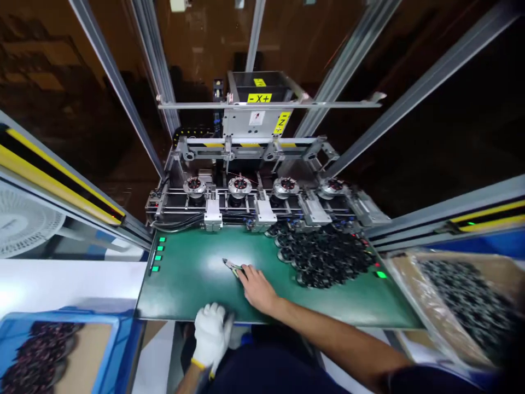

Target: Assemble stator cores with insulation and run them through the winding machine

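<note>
On the green work surface (188,298), a small pair of pliers (232,266) points its jaws to the upper left. My bare right hand (259,289) has its fingers closed around the handles, which it partly hides. My left hand (212,331), in a white glove with a yellow cuff, is at the front edge of the surface. Its fingers are loosely bent, the thumb is apart and a little blurred, and nothing shows in it. To the right of my right hand lies a large heap of dark round parts (328,254).
Behind the surface stands a machine with several round metal fixtures (240,186) and white blocks (266,213). Metal posts (118,87) frame the station. A blue tray (112,350) with dark parts is at left, a plastic-lined box (410,268) of parts at right, and a fan (24,219) far left.
</note>
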Available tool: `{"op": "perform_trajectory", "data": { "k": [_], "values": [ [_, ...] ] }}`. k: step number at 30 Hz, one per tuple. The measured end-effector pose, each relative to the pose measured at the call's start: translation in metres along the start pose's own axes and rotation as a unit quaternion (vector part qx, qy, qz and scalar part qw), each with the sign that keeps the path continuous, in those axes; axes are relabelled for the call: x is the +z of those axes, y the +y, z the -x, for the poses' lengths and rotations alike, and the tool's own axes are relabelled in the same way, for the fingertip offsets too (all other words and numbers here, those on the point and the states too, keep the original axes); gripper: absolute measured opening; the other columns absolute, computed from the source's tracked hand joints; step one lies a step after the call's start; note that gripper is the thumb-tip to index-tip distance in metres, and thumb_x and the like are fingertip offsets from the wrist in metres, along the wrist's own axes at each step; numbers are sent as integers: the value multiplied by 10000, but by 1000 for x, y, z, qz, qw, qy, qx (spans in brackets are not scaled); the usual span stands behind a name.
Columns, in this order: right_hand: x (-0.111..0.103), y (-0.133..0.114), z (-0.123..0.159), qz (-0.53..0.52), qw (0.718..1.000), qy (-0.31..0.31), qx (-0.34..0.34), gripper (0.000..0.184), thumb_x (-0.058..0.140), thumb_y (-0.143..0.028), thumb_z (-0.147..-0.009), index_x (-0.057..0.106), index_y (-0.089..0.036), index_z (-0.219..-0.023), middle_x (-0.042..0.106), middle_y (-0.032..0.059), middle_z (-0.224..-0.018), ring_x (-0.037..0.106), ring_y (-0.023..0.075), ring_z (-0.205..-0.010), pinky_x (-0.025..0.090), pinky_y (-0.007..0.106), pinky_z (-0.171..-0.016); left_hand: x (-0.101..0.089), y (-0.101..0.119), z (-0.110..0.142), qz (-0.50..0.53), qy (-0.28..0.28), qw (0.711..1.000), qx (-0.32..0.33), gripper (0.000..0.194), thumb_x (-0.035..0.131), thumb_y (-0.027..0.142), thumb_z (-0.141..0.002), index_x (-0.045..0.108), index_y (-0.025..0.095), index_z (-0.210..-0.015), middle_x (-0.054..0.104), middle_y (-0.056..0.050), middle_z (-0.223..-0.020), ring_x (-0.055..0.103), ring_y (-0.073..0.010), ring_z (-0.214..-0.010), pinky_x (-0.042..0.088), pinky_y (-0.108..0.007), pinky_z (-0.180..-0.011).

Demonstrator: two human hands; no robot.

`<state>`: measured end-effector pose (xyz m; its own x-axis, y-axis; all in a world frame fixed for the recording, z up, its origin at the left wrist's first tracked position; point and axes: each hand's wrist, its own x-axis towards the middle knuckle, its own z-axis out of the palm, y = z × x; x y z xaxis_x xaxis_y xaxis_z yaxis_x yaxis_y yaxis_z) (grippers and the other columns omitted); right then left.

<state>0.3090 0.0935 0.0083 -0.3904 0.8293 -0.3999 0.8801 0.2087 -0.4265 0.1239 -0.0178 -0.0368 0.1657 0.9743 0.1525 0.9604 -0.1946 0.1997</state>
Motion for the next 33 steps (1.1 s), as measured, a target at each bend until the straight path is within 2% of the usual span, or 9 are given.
{"op": "perform_trajectory", "data": {
  "k": [3,6,9,14,17,21,26,29,33],
  "values": [
    [-26,-7,-3,-49,998,-30,39,701,622,1,-770,573,-119,-1459,551,256,-1471,542,420,-1387,414,620,-1185,-20,-18,-15,-11,-47,999,14,159,677,360,-925,748,217,-916,742,-66,-889,673,-249,-836,468,-382,-795],
    [-44,-10,-5,-118,987,-86,68,481,691,-115,-836,639,-187,-1309,663,175,-1306,666,320,-1201,549,511,-1061,-23,-36,-31,-40,-56,997,-25,556,688,492,-894,692,151,-1333,679,-212,-1369,588,-415,-1262,404,-563,-1077],
    [-75,-16,-8,-198,966,-152,61,218,610,-214,-938,662,-204,-1150,724,88,-1020,737,219,-912,623,357,-795,-12,-45,-43,-62,-54,994,-75,738,671,521,-893,591,63,-1466,514,-293,-1561,470,-507,-1383,325,-673,-1128],
    [-191,-33,-42,-290,937,-192,-18,338,580,-340,-992,608,-217,-1305,709,36,-914,723,154,-785,606,273,-719,2,-43,-48,-59,-51,993,-88,689,616,502,-958,589,57,-1483,519,-272,-1568,490,-470,-1375,337,-614,-1165],
    [-274,-52,-93,-313,920,-196,-128,430,653,-385,-989,601,-181,-1365,734,53,-1004,686,121,-738,609,270,-696,6,-42,-47,-58,-56,992,-95,662,631,501,-954,617,76,-1461,536,-261,-1557,498,-459,-1373,350,-609,-1165],
    [-344,-88,-177,-231,941,-226,-98,228,682,-270,-976,678,-166,-1180,736,26,-920,693,98,-680,611,219,-645,9,-43,-45,-52,-55,993,-88,637,667,500,-936,654,84,-1418,566,-260,-1524,518,-453,-1353,364,-617,-1162],
    [-367,-127,-251,-97,958,-269,21,154,642,-189,-990,689,-43,-992,728,58,-951,788,184,-931,626,253,-784,9,-41,-42,-49,-51,994,-86,603,654,482,-947,662,88,-1403,579,-259,-1509,530,-448,-1341,376,-630,-1160],
    [-367,-140,-268,-77,958,-259,94,307,527,-220,-1046,666,52,-1018,725,104,-1087,762,217,-1091,584,262,-835,11,-40,-40,-56,-39,994,-82,579,648,477,-947,666,105,-1390,595,-247,-1497,548,-441,-1327,386,-634,-1153],
    [-365,-140,-277,-58,951,-273,130,467,483,-310,-1050,616,132,-978,737,143,-1085,762,175,-1020,541,202,-768,15,-43,-38,-41,-14,997,-68,583,660,483,-928,677,94,-1362,607,-271,-1466,570,-462,-1289,409,-654,-1112]
  ]
}}
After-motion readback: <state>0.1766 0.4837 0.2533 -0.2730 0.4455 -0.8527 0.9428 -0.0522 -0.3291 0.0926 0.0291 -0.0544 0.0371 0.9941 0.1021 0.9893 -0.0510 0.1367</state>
